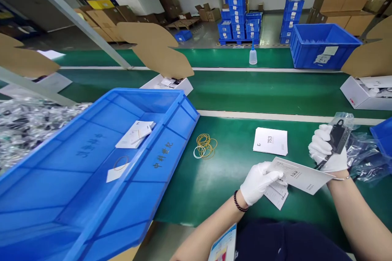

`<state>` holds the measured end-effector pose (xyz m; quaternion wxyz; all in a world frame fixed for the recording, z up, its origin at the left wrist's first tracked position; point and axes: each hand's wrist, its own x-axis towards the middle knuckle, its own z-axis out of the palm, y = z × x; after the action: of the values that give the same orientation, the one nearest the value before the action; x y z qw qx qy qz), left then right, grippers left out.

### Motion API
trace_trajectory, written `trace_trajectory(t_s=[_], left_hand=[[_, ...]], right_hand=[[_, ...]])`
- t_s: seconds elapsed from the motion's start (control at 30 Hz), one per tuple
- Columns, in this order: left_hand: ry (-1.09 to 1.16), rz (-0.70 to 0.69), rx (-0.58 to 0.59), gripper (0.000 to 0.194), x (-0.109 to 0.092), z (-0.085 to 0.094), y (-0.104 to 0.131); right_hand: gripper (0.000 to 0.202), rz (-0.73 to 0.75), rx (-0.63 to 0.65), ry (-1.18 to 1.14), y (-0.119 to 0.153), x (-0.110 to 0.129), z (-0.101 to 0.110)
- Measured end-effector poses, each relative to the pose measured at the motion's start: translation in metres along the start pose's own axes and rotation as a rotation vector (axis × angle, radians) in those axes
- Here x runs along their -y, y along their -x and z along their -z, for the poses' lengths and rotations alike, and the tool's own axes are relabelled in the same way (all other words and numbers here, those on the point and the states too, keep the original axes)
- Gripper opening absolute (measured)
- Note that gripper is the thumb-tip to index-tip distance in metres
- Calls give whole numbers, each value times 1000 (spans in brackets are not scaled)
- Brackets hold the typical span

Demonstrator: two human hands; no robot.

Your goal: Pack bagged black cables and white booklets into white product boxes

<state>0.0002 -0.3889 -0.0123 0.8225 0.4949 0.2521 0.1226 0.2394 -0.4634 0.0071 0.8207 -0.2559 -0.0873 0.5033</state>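
One white printed booklet (306, 176) slants above the green workbench (226, 189), its left end pinched between the thumb and fingers of the gloved left hand (259, 182). Small printed cards (278, 197) show just below it; whether that hand grips them too, I cannot tell. The gloved right hand (326, 149) curls its fingers around a black power adapter (339, 136). Beyond the booklet lies a "TS3" booklet (271, 140); farther left, yellowish rubber bands (206, 145) sit beside a blue plastic bin (134, 197).

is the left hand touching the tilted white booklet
Touching: the head view shows the gloved left hand gripping the left end of the white booklet, with the thumb over its printed face.
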Motion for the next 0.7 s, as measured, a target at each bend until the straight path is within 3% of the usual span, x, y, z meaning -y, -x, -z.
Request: trace_trajectory(t_s=[0.13, 0.2, 0.3, 0.4, 0.53, 0.6, 0.7], left_hand=[[-193, -144, 188, 41, 0, -10, 3], [-308, -244, 318, 39, -3, -19, 4], [-402, -331, 490, 39, -8, -31, 5], [-417, -328, 561, 39, -11, -39, 5], [-430, -315, 558, 37, -10, -42, 5], [-404, -296, 502, 35, -9, -40, 3], [-264, -152, 206, 37, -7, -30, -4]], right_hand=[[17, 5, 197, -299, 2, -19, 5], [21, 52, 242, -337, -2, -30, 11], [22, 141, 233, -195, -8, -42, 20], [26, 160, 185, 27, -8, -45, 26], [29, 160, 89, 170, 1, -38, 14], [28, 164, 28, 246, 6, -32, 2], [25, 116, -19, 567, 9, -22, -11]])
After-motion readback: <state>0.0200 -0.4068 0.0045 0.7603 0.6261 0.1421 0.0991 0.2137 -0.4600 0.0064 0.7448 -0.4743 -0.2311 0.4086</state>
